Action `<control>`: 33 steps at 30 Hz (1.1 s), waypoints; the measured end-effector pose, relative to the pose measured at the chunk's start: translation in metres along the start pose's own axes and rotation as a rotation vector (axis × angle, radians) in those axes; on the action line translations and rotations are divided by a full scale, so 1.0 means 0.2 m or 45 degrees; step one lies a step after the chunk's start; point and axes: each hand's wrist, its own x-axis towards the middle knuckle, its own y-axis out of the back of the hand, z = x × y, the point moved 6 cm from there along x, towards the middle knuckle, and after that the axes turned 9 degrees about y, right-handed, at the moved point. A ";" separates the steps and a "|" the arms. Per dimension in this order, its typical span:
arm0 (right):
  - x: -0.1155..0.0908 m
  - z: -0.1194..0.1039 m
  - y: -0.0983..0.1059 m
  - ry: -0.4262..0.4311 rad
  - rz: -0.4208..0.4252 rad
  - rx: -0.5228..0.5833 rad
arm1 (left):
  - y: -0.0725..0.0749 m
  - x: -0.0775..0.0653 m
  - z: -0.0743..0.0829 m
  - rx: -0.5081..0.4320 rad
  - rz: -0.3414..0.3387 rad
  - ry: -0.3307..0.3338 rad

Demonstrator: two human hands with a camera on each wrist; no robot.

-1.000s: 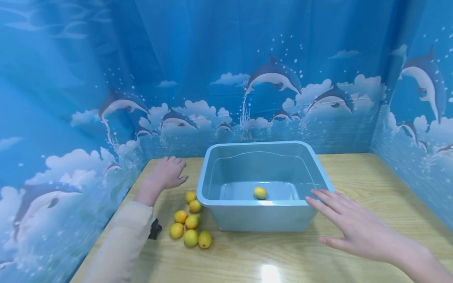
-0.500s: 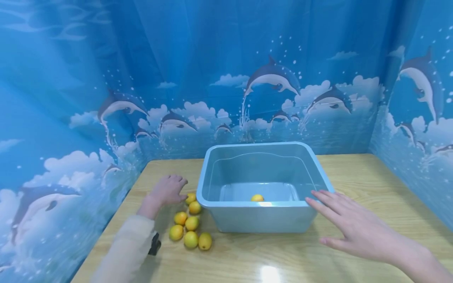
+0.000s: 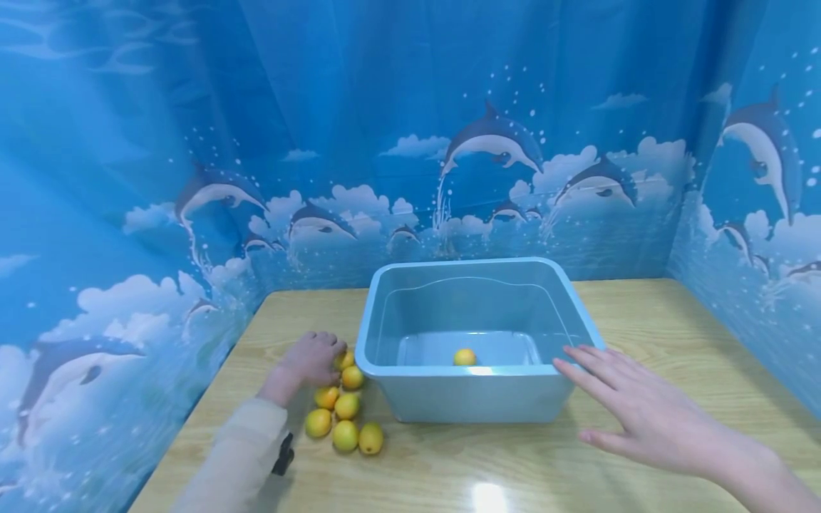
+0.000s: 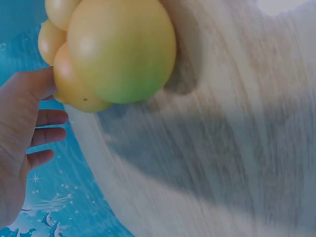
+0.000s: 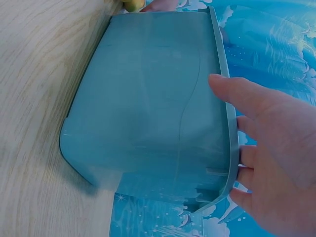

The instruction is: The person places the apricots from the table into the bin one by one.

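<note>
The farthest small, round, yellow-orange fruit (image 3: pixel 348 358) left of the light-blue plastic bin (image 3: pixel 474 395) is at the left hand (image 3: pixel 311 360); whether that grips it, I cannot tell. Pinching lightly should spare the nearer fruits (image 3: pixel 347 406). The right hand (image 3: pixel 635 406), fingers straight, lies at the bin's right rim.

A pale cream sleeve (image 3: pixel 234 459), plain and slightly creased, covers the left side and stops just behind the bare left hand (image 3: pixel 311 360). A small, angular black piece (image 3: pixel 284 454) sits at the sleeve's inner edge (too blurred for any detail). The right hand (image 3: pixel 644 413) is bare too, slim-fingered, its wrist (image 3: pixel 737 456) uncovered.
</note>
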 end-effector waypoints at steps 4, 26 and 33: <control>0.00 0.00 0.00 0.008 0.011 0.003 | -0.02 0.00 0.01 0.016 0.027 -0.034; -0.01 0.00 0.00 0.005 0.017 0.015 | 0.06 -0.01 -0.05 -0.067 0.112 0.073; 0.00 0.00 0.00 0.009 0.021 0.009 | 0.16 -0.01 -0.08 -0.048 0.169 0.065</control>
